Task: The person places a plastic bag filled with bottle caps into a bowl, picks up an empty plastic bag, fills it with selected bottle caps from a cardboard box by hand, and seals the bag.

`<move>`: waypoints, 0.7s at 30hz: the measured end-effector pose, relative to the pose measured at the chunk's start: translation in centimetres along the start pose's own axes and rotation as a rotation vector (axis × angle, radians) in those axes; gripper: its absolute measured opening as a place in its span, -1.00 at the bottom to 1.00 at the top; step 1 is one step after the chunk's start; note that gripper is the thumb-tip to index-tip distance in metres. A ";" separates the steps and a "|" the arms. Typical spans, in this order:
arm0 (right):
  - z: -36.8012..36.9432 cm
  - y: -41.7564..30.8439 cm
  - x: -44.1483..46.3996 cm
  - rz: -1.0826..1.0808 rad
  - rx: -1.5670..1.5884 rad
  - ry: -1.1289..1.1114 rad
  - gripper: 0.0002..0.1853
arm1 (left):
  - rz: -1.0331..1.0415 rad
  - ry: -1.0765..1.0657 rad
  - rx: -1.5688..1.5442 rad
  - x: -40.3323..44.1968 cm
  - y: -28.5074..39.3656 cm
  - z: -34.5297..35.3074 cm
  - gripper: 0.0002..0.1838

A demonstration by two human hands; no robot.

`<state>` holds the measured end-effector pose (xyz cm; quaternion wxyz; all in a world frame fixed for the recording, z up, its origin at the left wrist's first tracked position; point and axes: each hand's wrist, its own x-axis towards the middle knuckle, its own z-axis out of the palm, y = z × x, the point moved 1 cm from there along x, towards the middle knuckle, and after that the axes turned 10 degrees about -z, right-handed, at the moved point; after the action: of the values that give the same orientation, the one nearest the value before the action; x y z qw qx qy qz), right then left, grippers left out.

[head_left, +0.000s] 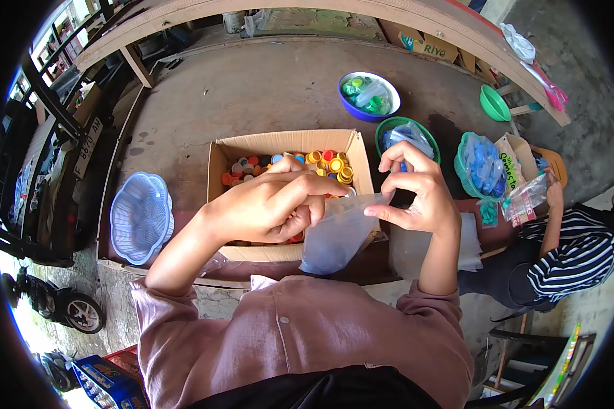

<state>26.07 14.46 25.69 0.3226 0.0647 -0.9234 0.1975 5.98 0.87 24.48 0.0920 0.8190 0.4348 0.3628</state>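
Note:
A clear plastic bag (341,235) hangs between my two hands, above the front edge of an open cardboard box (280,142). My left hand (273,201) is closed, its curled fingers at the bag's upper left edge. At the upper right corner, my right hand (423,194) holds the bag between bent fingers and thumb. Inside the box lie many bottle caps (334,165), yellow, orange, red, blue and white. My left hand and the bag hide part of them. What is in the bag, if anything, is unclear.
A pale blue basket (142,218) stands left of the box. Behind and right are a blue bowl (368,116), a green basket (435,153) and a teal basket (465,178) with bagged caps. Flat plastic bags (467,249) lie at right. Another person (573,252) handles a bag there.

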 end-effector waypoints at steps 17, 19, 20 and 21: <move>-0.1 -0.5 -0.7 -0.021 0.187 0.086 -0.75 | -0.218 -0.023 0.192 -0.3 0.1 -0.9 -0.52; -0.3 -0.7 -0.7 -0.010 0.095 0.091 -0.76 | -0.059 0.029 0.406 -0.4 0.0 -1.1 -0.67; -0.3 -0.7 -0.7 -0.009 0.097 0.091 -0.76 | -0.106 0.009 0.377 -0.4 0.1 -1.0 -0.78; -0.4 -0.7 -0.7 -0.016 0.035 0.084 -0.76 | -0.107 0.009 0.377 -0.4 0.2 -1.0 -0.78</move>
<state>27.03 13.96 25.79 0.3613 0.0696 -0.9049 0.2137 5.31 0.25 25.12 -0.0458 0.7960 0.5382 0.2733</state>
